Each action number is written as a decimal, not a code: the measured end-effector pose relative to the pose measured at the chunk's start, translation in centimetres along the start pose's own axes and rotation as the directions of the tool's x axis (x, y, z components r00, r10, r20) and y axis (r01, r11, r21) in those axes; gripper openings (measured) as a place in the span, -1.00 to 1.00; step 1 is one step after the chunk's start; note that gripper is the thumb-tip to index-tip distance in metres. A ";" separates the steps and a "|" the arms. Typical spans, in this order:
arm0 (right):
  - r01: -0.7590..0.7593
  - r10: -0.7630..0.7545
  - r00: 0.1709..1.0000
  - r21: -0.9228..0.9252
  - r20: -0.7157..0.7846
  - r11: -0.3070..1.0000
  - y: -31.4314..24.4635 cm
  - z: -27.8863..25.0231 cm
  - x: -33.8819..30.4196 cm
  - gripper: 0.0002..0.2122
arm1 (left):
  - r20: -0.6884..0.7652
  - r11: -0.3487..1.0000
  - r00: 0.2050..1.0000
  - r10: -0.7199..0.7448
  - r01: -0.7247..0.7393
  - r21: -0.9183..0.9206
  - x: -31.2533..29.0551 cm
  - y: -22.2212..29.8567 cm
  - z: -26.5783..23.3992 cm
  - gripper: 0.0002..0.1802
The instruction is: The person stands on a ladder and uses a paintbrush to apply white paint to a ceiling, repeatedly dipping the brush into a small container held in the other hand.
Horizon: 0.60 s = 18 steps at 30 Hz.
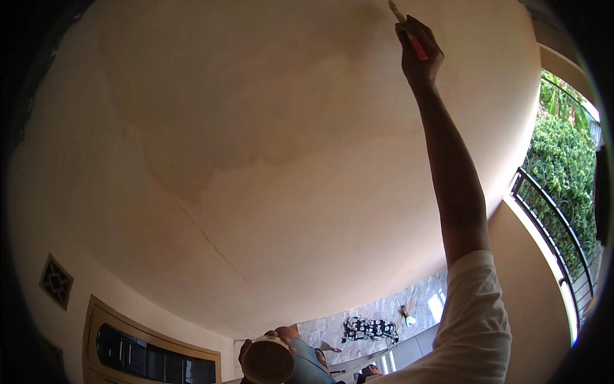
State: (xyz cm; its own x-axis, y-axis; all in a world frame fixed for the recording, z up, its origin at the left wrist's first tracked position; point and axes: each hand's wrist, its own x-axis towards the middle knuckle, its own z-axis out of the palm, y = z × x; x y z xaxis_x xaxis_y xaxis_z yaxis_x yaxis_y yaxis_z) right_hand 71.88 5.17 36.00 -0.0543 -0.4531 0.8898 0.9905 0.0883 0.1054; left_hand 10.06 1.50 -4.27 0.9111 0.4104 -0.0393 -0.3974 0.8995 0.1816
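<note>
My right hand (427,66) is raised high against a pale wall (307,192). Its fingers are closed round a slim brush (418,47) with an orange-red handle, whose light-coloured tip points up and touches or nearly touches the wall. Low in the picture, my left hand (286,335) grips the rim of a round tub (268,361). Its inside looks brownish, and I cannot tell how much it holds. A darker, damp-looking patch (236,128) spreads over the wall left of the brush, and a thin crack (211,242) runs below it.
A wooden-framed glass door or window (153,355) and a diamond-shaped vent (56,281) are at the lower left. Below lie a marbled floor (320,329), a black-and-white patterned cloth (369,329) and a small tool (407,315). A dark railing (556,221) and green shrubs (556,153) stand at the right.
</note>
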 end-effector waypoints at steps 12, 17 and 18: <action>-0.098 0.090 0.942 0.009 0.323 0.995 -5.0 4.6 -8.4 -0.85 | -0.008 0.968 1.000 0.014 -0.016 -0.251 -1.6 0.4 -0.3 -0.29; -0.379 0.260 0.853 0.193 0.453 0.905 -6.1 2.5 -9.4 -0.92 | -0.010 0.983 1.000 0.003 -0.005 -0.185 -1.2 0.5 -1.1 -0.30; -0.467 0.309 0.823 0.260 0.477 0.845 -6.3 1.9 -9.4 -0.92 | 0.011 0.983 1.000 0.004 -0.002 -0.184 -1.1 0.4 -1.0 -0.31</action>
State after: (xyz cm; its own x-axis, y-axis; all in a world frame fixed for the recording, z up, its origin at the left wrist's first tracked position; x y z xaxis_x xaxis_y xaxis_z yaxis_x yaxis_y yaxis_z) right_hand 65.94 10.55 27.78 0.2009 0.0771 0.9766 0.8295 0.5170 -0.2115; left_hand 8.79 1.60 -5.13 0.9106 0.4124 -0.0273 -0.4126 0.9109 -0.0020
